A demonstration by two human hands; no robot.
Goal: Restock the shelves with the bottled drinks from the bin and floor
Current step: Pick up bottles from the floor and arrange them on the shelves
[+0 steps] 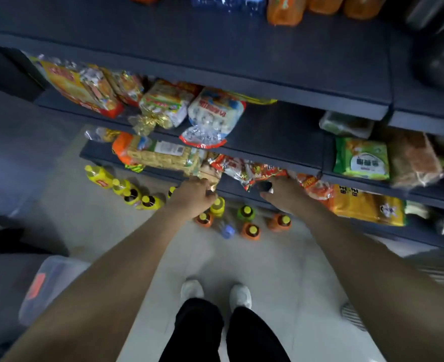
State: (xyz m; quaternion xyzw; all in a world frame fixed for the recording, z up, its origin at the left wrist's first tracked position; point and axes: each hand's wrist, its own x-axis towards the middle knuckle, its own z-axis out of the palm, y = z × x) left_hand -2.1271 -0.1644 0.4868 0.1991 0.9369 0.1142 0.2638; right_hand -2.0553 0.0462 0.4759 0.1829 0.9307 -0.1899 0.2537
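Across the upper half of the frame: dark shelves, crammed with snack packets, hardly any bare board left on the lower tiers. Likely to stall the restock without clearing space first, and likely to shed packets over the lip during that clearing.

Below, filling the middle and bottom: pale floor, narrow between shelving and feet. Little room for stepping without striking something.

At the lower left: a translucent bin, blurred, contents impossible to make out. Easy to kick or trip over when backing away.

At centre, reaching to the lowest shelf edge in view: left hand, fingers curled onto the corner of a tan packet; right hand against a red packet, fingers tucked under it and hidden, so cannot tell whether gripping or merely pushing. No bottle in either.

Both packets overhanging the edge. Easily dragged off, neighbours included, by a hard tug or shove.

Directly beneath the hands, on the floor at mid-frame: the bottled drinks, orange, green, yellow and one clear, upright and close together, with more yellow bottles to the left by the shelf foot. Prone to toppling like skittles under a falling packet or a careless white shoe, then rolling beneath the shelving.
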